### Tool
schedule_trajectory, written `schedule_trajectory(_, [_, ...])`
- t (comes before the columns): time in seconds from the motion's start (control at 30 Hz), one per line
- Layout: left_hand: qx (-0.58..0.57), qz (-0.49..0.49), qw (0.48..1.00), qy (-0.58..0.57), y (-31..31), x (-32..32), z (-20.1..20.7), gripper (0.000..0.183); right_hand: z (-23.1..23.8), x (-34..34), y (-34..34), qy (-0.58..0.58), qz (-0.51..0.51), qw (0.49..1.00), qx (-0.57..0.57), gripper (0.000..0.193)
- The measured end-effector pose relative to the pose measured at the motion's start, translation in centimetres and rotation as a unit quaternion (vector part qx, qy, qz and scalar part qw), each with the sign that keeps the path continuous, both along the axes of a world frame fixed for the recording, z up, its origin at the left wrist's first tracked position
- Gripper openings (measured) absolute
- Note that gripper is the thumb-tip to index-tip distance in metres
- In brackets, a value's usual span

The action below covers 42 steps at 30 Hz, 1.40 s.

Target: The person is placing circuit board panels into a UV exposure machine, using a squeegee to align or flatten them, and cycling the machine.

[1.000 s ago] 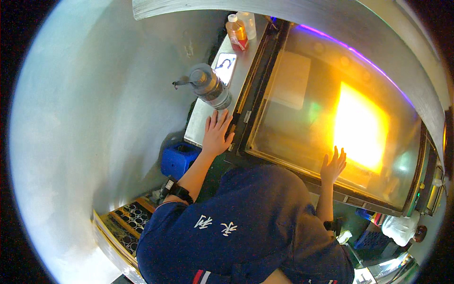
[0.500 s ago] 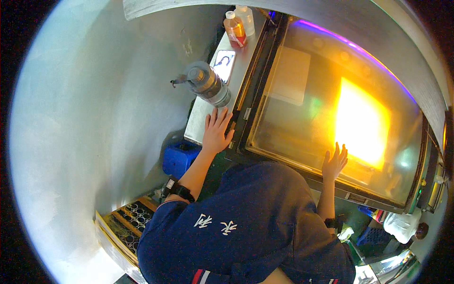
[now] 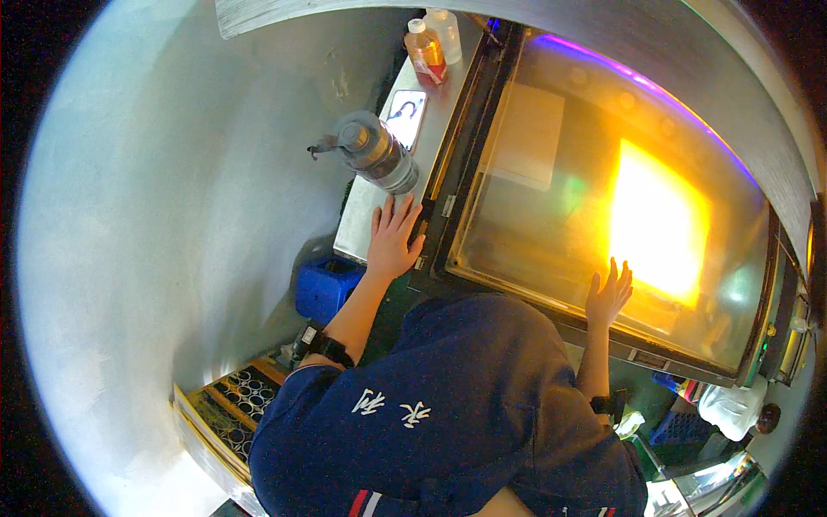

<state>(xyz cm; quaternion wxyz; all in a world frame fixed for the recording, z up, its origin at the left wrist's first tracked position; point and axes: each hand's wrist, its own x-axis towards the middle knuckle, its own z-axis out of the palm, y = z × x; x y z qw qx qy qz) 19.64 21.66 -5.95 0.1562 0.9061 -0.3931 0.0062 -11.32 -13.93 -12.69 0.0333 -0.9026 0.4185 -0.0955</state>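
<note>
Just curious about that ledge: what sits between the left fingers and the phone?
In the head view, a grey-topped bottle stands between the left fingers and the phone, on the metal ledge.

left hand [image 3: 394, 248]: fingers spread, at metal ledge [image 3: 356, 222], just beside grey bottle [image 3: 379, 157] | right hand [image 3: 608, 298]: fingers extended over glass window [image 3: 536, 228], near lower edge of bright light [image 3: 659, 220] | phone [image 3: 407, 118]: beyond grey bottle | orange drink [image 3: 428, 58]: farther along metal ledge

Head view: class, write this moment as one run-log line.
left hand: open, near grey-lidded bottle | right hand: open, at lit panel | phone: on metal ledge
</note>
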Motion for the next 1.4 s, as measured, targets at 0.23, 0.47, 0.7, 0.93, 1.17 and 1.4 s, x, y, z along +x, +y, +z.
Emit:
schedule_trajectory(0.23, [-0.13,0.009,0.991,-0.001,0.7,0.0,-0.9,0.059,0.2,0.1,0.2,0.004,-0.007,1.0,0.001,0.052])
schedule_trajectory(0.47, [-0.089,0.021,0.995,-0.034,0.5,-0.2,-0.5,0.058,0.1,0.0,0.1,-0.006,-0.003,1.0,-0.004,0.052])
schedule_trajectory(0.7, [-0.038,0.018,0.999,-0.03,0.4,0.1,-0.5,0.056,0.0,0.1,0.1,0.009,-0.005,1.0,-0.004,0.05])
schedule_trajectory(0.93, [-0.048,0.017,0.998,-0.04,0.1,0.0,-0.2,0.056,-0.2,0.1,0.2,-0.001,-0.008,1.0,-0.012,0.05])
schedule_trajectory(1.17, [-0.046,0.023,0.998,-0.032,0.1,-0.1,-0.1,0.057,0.1,0.3,0.1,0.019,-0.021,1.0,0.013,0.051])
schedule_trajectory(1.4, [-0.043,0.024,0.998,-0.031,0.1,-0.1,-0.1,0.057,0.0,0.2,0.1,0.017,-0.017,1.0,0.013,0.051])
